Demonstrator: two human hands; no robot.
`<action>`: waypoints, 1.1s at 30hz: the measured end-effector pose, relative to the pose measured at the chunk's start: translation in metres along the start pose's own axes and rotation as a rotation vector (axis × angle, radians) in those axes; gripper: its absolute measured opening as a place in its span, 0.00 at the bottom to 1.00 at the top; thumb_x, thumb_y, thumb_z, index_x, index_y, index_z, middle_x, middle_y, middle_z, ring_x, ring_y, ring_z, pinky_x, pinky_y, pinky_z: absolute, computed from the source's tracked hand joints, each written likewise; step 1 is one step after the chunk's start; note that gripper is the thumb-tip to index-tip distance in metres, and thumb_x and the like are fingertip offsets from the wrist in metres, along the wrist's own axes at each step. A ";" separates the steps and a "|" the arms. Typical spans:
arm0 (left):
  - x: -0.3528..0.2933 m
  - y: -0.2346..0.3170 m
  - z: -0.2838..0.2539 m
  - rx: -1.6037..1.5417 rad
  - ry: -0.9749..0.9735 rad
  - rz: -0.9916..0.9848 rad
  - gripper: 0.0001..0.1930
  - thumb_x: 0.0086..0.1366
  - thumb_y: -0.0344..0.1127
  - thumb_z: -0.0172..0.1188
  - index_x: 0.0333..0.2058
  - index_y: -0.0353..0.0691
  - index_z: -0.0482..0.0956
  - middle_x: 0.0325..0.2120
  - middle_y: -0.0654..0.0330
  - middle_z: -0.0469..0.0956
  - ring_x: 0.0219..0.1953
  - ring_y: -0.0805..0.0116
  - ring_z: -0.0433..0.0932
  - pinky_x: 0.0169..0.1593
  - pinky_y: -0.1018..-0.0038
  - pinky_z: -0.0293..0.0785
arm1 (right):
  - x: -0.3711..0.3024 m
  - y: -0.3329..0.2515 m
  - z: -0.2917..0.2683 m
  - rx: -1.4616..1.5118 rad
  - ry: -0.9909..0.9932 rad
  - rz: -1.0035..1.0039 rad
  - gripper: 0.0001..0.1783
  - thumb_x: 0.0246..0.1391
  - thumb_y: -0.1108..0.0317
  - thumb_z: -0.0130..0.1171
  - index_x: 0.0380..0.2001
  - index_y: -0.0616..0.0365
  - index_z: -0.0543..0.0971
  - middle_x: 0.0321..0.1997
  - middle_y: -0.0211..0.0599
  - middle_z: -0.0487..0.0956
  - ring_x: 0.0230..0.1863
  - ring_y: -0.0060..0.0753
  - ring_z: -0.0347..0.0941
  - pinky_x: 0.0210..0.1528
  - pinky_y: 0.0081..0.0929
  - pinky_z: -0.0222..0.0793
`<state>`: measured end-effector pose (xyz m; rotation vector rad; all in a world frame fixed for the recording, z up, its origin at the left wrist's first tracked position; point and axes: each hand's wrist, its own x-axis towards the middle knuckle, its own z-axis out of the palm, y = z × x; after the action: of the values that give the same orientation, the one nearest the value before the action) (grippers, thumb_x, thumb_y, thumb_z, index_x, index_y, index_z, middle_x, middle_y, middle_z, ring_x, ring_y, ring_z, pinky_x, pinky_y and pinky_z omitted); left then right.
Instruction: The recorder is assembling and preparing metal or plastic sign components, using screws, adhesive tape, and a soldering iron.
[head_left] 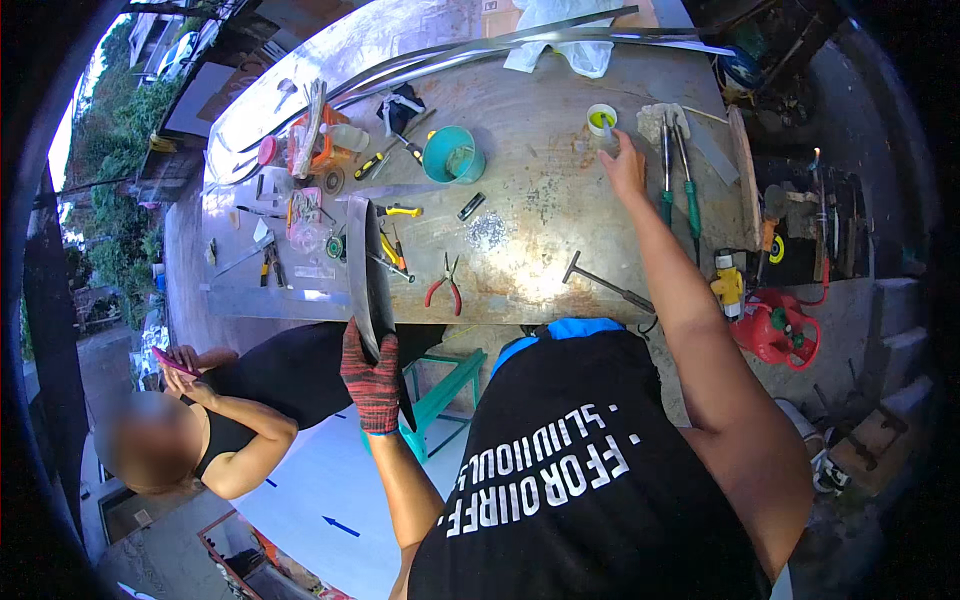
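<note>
My left hand [371, 378], in a red and black knit glove, is closed round the lower part of a long, curved dark metal piece [366, 275]. The piece stands up across the table's near edge. My bare right hand [624, 165] reaches far over the table, its fingers pinched on a thin pale stick [606, 126]. The stick's far end dips into a small white cup [601, 110] with yellow-green liquid; its tip is hidden. Two long tools with green handles [690, 190] lie right of that hand. Red-handled pliers [443, 287] lie near the table's front edge.
A teal bucket [455, 140], an orange basket [305, 140] and several hand tools occupy the metal table [530, 180]. A T-handled tool [610, 286] lies near the front edge. Long metal strips [460, 50] cross the back. At left a person [250, 410] holds a phone. A red tank [775, 330] stands right.
</note>
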<state>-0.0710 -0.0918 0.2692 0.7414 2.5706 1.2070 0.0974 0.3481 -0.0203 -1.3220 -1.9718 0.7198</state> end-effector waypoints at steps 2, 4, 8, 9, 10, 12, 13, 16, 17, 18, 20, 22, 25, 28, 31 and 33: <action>-0.002 -0.001 -0.001 0.015 0.006 -0.018 0.28 0.62 0.31 0.67 0.60 0.32 0.70 0.51 0.53 0.77 0.52 0.64 0.75 0.58 0.69 0.70 | 0.006 -0.001 0.008 0.070 -0.138 0.158 0.26 0.49 0.65 0.70 0.53 0.55 0.78 0.42 0.54 0.82 0.45 0.56 0.79 0.47 0.46 0.74; -0.004 0.001 0.001 -0.017 0.018 -0.037 0.28 0.63 0.31 0.66 0.60 0.32 0.70 0.50 0.53 0.78 0.52 0.64 0.75 0.58 0.69 0.70 | 0.009 0.005 0.013 0.050 -0.086 0.111 0.22 0.50 0.65 0.68 0.50 0.53 0.80 0.37 0.50 0.83 0.41 0.54 0.81 0.45 0.44 0.74; -0.005 0.005 0.001 -0.032 0.020 -0.073 0.28 0.63 0.31 0.66 0.60 0.32 0.70 0.50 0.53 0.77 0.52 0.65 0.76 0.57 0.69 0.71 | 0.017 0.016 0.015 0.031 0.022 0.014 0.15 0.53 0.65 0.66 0.45 0.55 0.84 0.34 0.47 0.83 0.35 0.48 0.81 0.41 0.40 0.75; -0.006 0.002 0.001 -0.042 0.030 -0.088 0.28 0.63 0.31 0.66 0.60 0.32 0.70 0.51 0.53 0.77 0.51 0.65 0.75 0.57 0.70 0.71 | 0.018 0.014 0.015 0.034 0.048 -0.013 0.14 0.54 0.66 0.65 0.43 0.57 0.84 0.34 0.47 0.83 0.35 0.46 0.81 0.41 0.39 0.75; -0.007 -0.001 0.001 -0.053 0.038 -0.102 0.28 0.63 0.31 0.66 0.60 0.32 0.70 0.51 0.53 0.77 0.51 0.65 0.75 0.57 0.70 0.71 | 0.018 0.012 0.012 0.029 0.039 -0.029 0.13 0.55 0.67 0.65 0.42 0.59 0.84 0.35 0.47 0.82 0.35 0.45 0.81 0.41 0.38 0.74; -0.007 -0.009 0.000 -0.064 0.036 -0.139 0.28 0.63 0.31 0.66 0.60 0.32 0.70 0.51 0.53 0.77 0.51 0.66 0.75 0.57 0.70 0.71 | 0.020 0.012 0.006 0.043 0.022 -0.032 0.12 0.54 0.67 0.64 0.41 0.59 0.84 0.37 0.48 0.82 0.37 0.48 0.80 0.42 0.40 0.74; -0.006 -0.011 0.000 -0.074 0.027 -0.166 0.29 0.63 0.31 0.66 0.61 0.31 0.69 0.51 0.54 0.77 0.51 0.66 0.76 0.57 0.70 0.71 | 0.021 0.012 0.003 0.058 0.015 -0.030 0.12 0.54 0.68 0.64 0.41 0.58 0.84 0.39 0.49 0.82 0.40 0.52 0.79 0.44 0.41 0.74; 0.000 -0.005 0.003 -0.019 0.039 -0.080 0.29 0.63 0.31 0.67 0.61 0.31 0.69 0.50 0.52 0.77 0.52 0.65 0.76 0.58 0.69 0.71 | 0.020 0.003 -0.012 0.053 -0.027 0.040 0.11 0.55 0.68 0.63 0.42 0.57 0.84 0.40 0.48 0.82 0.41 0.51 0.80 0.45 0.40 0.74; 0.001 -0.007 0.004 -0.022 0.043 -0.082 0.29 0.63 0.31 0.67 0.61 0.31 0.69 0.50 0.52 0.77 0.52 0.65 0.76 0.58 0.69 0.71 | 0.020 -0.001 -0.018 0.053 -0.030 0.036 0.11 0.55 0.68 0.63 0.42 0.57 0.84 0.40 0.48 0.82 0.41 0.51 0.80 0.45 0.40 0.74; 0.002 -0.010 0.002 -0.009 0.042 -0.059 0.30 0.62 0.31 0.67 0.61 0.31 0.69 0.50 0.52 0.77 0.51 0.65 0.76 0.58 0.69 0.70 | 0.019 -0.006 -0.026 0.024 -0.019 0.014 0.11 0.55 0.68 0.63 0.42 0.57 0.84 0.40 0.48 0.83 0.40 0.51 0.80 0.44 0.40 0.75; 0.004 -0.016 0.003 0.006 0.048 -0.038 0.30 0.62 0.32 0.67 0.61 0.31 0.69 0.50 0.52 0.77 0.51 0.64 0.76 0.58 0.69 0.70 | 0.018 -0.020 -0.043 0.007 -0.023 0.008 0.11 0.57 0.67 0.62 0.42 0.57 0.84 0.41 0.47 0.83 0.39 0.49 0.81 0.43 0.38 0.75; 0.006 -0.020 0.002 -0.035 0.040 -0.030 0.31 0.61 0.33 0.68 0.61 0.31 0.69 0.51 0.51 0.78 0.51 0.64 0.76 0.58 0.68 0.70 | 0.011 -0.050 -0.069 0.053 -0.046 0.019 0.12 0.58 0.66 0.62 0.43 0.58 0.84 0.40 0.47 0.83 0.38 0.46 0.82 0.43 0.36 0.75; 0.014 0.008 0.000 0.070 -0.001 -0.081 0.30 0.61 0.35 0.68 0.59 0.31 0.71 0.48 0.51 0.79 0.49 0.65 0.77 0.56 0.69 0.72 | -0.004 -0.101 -0.117 0.225 -0.142 0.046 0.12 0.61 0.65 0.61 0.45 0.59 0.84 0.39 0.43 0.83 0.38 0.34 0.82 0.42 0.29 0.75; 0.026 0.002 0.002 0.066 -0.038 -0.043 0.30 0.60 0.37 0.68 0.59 0.31 0.72 0.48 0.48 0.80 0.48 0.63 0.79 0.55 0.70 0.73 | -0.025 -0.154 -0.160 0.438 -0.171 0.003 0.11 0.61 0.70 0.61 0.45 0.61 0.84 0.40 0.38 0.83 0.38 0.26 0.79 0.41 0.24 0.74; 0.034 -0.012 0.001 0.097 -0.010 0.051 0.29 0.60 0.37 0.68 0.59 0.34 0.73 0.47 0.49 0.80 0.47 0.62 0.79 0.53 0.69 0.74 | -0.044 -0.217 -0.202 0.638 -0.283 -0.017 0.10 0.58 0.75 0.62 0.43 0.62 0.84 0.40 0.34 0.82 0.39 0.21 0.77 0.41 0.22 0.72; 0.037 0.013 -0.001 -0.016 -0.175 -0.058 0.30 0.63 0.34 0.66 0.61 0.30 0.69 0.50 0.53 0.79 0.51 0.68 0.75 0.58 0.72 0.69 | -0.051 -0.242 -0.218 0.526 -0.380 -0.253 0.10 0.55 0.78 0.63 0.41 0.62 0.84 0.39 0.35 0.82 0.39 0.23 0.78 0.41 0.22 0.72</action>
<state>-0.0981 -0.0662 0.2812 0.7293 2.4205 1.0934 0.1378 0.2363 0.2869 -0.6429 -1.9859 1.3225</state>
